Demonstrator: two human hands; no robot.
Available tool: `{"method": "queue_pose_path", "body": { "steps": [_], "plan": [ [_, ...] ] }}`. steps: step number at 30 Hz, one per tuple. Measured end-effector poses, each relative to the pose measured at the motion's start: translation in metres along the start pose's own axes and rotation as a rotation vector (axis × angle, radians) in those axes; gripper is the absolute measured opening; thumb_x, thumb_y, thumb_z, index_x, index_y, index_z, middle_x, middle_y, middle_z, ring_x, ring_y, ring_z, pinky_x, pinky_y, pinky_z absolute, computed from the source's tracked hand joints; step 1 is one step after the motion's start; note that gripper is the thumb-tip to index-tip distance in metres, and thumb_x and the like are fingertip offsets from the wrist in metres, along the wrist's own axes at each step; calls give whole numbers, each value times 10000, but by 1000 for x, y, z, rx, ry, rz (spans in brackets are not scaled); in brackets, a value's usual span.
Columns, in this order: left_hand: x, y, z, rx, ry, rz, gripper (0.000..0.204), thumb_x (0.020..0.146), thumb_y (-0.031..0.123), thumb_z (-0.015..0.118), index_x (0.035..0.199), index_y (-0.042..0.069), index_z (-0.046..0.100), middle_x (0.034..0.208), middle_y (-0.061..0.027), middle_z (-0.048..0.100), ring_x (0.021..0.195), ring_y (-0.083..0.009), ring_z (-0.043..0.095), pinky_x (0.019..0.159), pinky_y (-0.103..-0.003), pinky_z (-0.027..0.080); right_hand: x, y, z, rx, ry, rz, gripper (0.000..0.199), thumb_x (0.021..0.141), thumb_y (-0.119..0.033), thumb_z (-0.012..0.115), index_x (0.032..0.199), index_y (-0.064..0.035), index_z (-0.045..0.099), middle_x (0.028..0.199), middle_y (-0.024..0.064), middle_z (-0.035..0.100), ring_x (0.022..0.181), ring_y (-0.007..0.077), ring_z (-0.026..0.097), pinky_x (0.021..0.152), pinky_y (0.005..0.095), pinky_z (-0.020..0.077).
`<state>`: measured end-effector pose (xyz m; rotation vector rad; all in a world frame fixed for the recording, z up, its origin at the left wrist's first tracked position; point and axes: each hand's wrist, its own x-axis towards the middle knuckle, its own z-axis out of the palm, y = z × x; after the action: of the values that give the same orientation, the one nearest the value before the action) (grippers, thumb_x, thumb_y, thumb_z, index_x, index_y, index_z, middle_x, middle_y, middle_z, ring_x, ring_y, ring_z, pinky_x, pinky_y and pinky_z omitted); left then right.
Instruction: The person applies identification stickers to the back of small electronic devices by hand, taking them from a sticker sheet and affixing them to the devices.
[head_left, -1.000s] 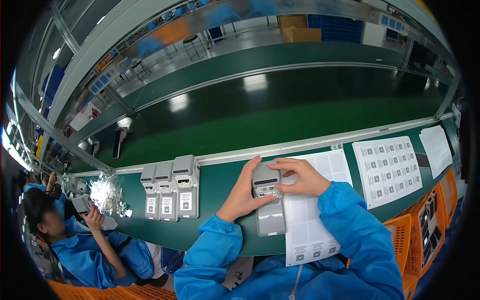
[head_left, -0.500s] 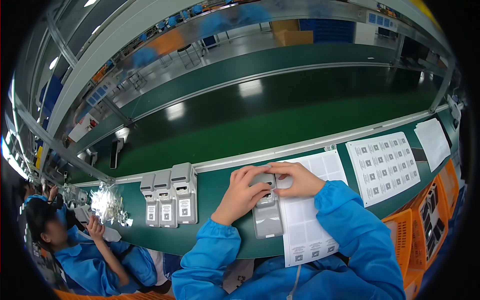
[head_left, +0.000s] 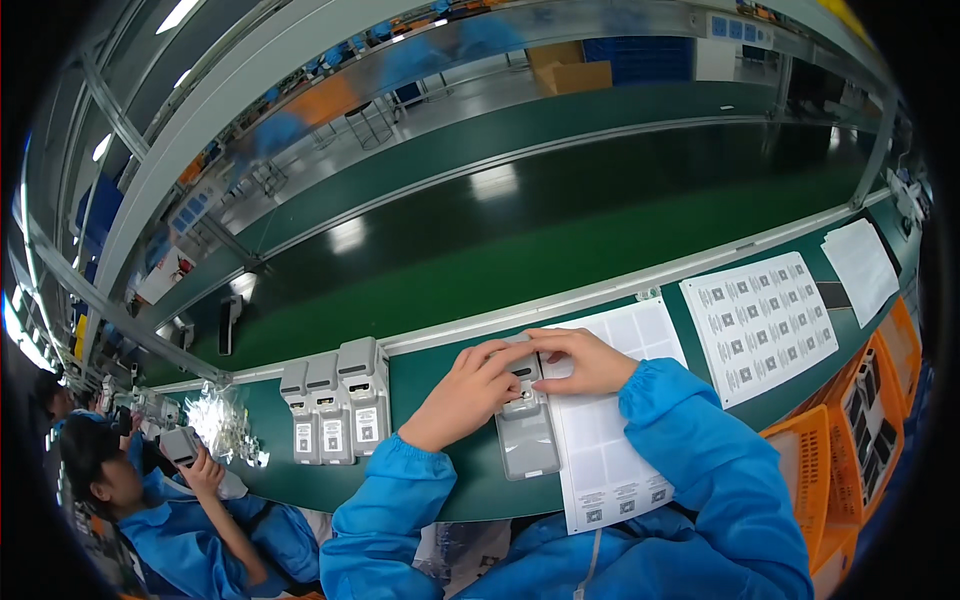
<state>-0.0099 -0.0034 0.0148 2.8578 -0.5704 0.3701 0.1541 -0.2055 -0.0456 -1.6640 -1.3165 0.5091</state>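
Observation:
A grey handheld device [head_left: 528,446] with a dark slot near its top lies on the green bench in front of me. My left hand [head_left: 462,393] has its fingers bent over the device's upper left side. From the right, my right hand [head_left: 583,360] curls thumb and index finger around the upper end, the fingertips of both hands almost meeting. Whether a small piece sits between the fingertips is hidden. Under my right wrist lies a label sheet [head_left: 600,447], mostly bare with a few printed labels along its near edge.
Three similar grey devices with white labels [head_left: 367,424] stand left. Beyond them is a heap of clear plastic bags [head_left: 218,418]. A full label sheet [head_left: 765,325] and white papers [head_left: 860,270] lie right, above orange crates [head_left: 868,440]. A co-worker [head_left: 180,520] sits left.
My left thumb has slipped from sight and its fingers have shifted over the device, uncovering more of the slot area. The co-worker's hand now holds up a grey device. The view has shifted slightly.

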Motion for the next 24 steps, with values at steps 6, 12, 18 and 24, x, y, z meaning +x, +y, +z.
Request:
{"method": "queue_pose_path", "body": {
  "steps": [6, 12, 18, 24],
  "plan": [
    [-22, -15, 6, -265, 81, -122, 267, 826, 86, 857, 1040, 59, 699, 1538, -109, 564, 1400, -373, 502, 1161, -481, 445, -2, -11, 6, -141, 162, -192, 587, 852, -250, 854, 1393, -87, 695, 1430, 196, 642, 1238, 343, 644, 1104, 420, 514],
    [-37, -13, 21, -585, 246, -254, 771, 810, 165, 917, 1442, 78, 484, 1625, -233, 435, 1538, -424, 405, 1249, -492, 356, -5, -50, 6, -472, 86, -291, 327, 808, -297, 856, 991, -82, 690, 941, 81, 630, 1016, 291, 617, 906, 439, 527],
    [-27, -1, 46, -426, 221, -257, 982, 776, 226, 942, 1562, 48, 381, 1618, -215, 449, 1543, -442, 382, 1267, -523, 310, -10, -50, 45, -679, 311, -280, 212, 822, -254, 813, 859, -84, 691, 857, 71, 640, 841, 280, 654, 730, 397, 531],
    [-29, -4, 50, -480, 223, -287, 985, 773, 182, 926, 1579, 46, 377, 1606, -203, 463, 1564, -436, 361, 1273, -520, 304, -9, -57, 59, -633, 260, -356, 100, 854, -117, 767, 846, -76, 677, 832, 68, 640, 829, 265, 673, 717, 404, 542]
  ]
}}
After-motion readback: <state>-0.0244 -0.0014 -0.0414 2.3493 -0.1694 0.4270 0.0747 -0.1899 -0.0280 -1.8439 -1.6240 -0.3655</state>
